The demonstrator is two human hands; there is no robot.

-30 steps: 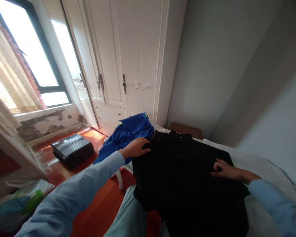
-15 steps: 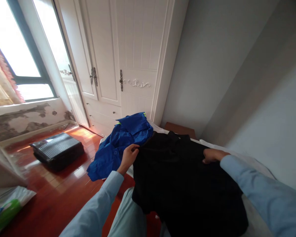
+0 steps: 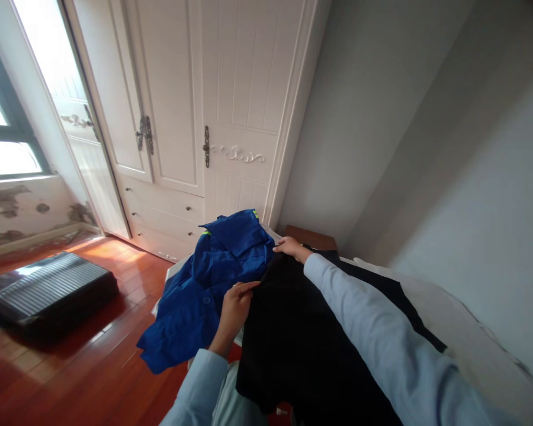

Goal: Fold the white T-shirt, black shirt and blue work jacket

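Observation:
A black shirt [image 3: 293,331] is spread in front of me, its lower part hanging over the near edge. My left hand [image 3: 236,306] is closed in a pinch on its left edge. Farther along that same edge, my right hand [image 3: 292,248] is closed on the cloth, with my right forearm crossing over the shirt. Against the shirt's left side lies a blue garment [image 3: 222,266] with yellow-green trim, loosely bunched, one part drooping toward the floor. Neither hand grips the blue one.
Pale bedding [image 3: 466,349] runs along the wall on the right. A white wardrobe [image 3: 244,89] with drawers stands ahead, beside a low brown piece of furniture [image 3: 313,236]. On the red wooden floor [image 3: 128,331] at left lies a black ribbed suitcase [image 3: 53,290].
My right hand has moved left across the shirt, from its right side to the far-left edge. My left hand still pinches the left edge. The view has shifted to the right.

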